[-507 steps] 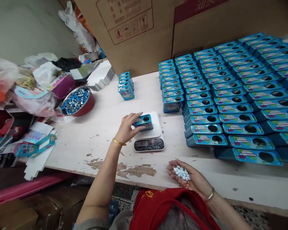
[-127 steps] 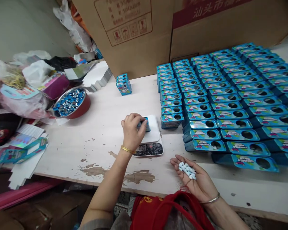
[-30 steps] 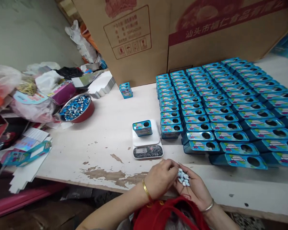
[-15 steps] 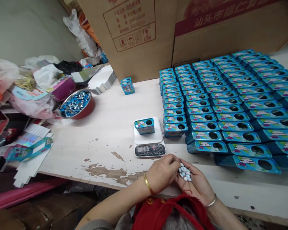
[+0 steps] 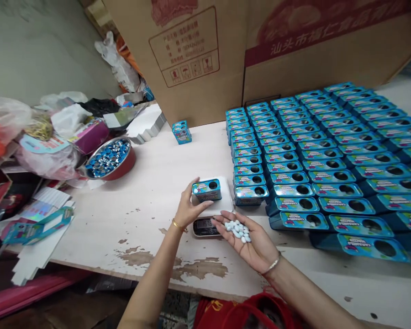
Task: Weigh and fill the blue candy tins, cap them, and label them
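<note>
A blue tin (image 5: 205,194) with a round dark hole in its top stands upright on a white kitchen scale (image 5: 228,194). My left hand (image 5: 191,205) is around the tin's left end, thumb along the near side and fingers at the far side. Palm up, my right hand (image 5: 256,246) cups a small heap of pale white-blue candies (image 5: 239,230), just in front of the scale. Its fingertips reach the right edge of the scale's dark display (image 5: 205,225), whose digits are partly legible.
Rows of similar blue tins (image 5: 329,176) fill the table's right side. One small blue box (image 5: 181,133) stands before a large carton (image 5: 192,100). At left are a red-sided bowl (image 5: 125,167) of blue-and-silver caps, stacked white card (image 5: 147,123) and plastic bags (image 5: 48,157).
My left hand has left the candies in my right palm and moved forward and left onto the tin. My right hand, still holding candies, has moved forward and left toward the scale.
</note>
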The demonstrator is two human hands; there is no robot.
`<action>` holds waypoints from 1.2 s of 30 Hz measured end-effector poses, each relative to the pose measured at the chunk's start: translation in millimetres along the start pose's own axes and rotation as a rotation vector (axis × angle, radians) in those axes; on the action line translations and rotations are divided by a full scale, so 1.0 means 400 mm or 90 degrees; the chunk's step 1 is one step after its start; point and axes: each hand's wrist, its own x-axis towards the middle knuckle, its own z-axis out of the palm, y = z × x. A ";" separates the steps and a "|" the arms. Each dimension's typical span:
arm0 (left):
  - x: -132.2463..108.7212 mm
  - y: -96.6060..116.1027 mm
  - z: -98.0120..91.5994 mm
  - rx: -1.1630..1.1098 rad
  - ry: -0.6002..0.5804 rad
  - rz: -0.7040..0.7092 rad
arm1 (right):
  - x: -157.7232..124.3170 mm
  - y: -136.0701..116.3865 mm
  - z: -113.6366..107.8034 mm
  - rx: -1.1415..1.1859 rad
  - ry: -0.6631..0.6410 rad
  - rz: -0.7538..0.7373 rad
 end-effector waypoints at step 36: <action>-0.035 0.023 0.006 0.038 0.030 0.071 | 0.007 -0.012 -0.030 0.075 0.017 -0.103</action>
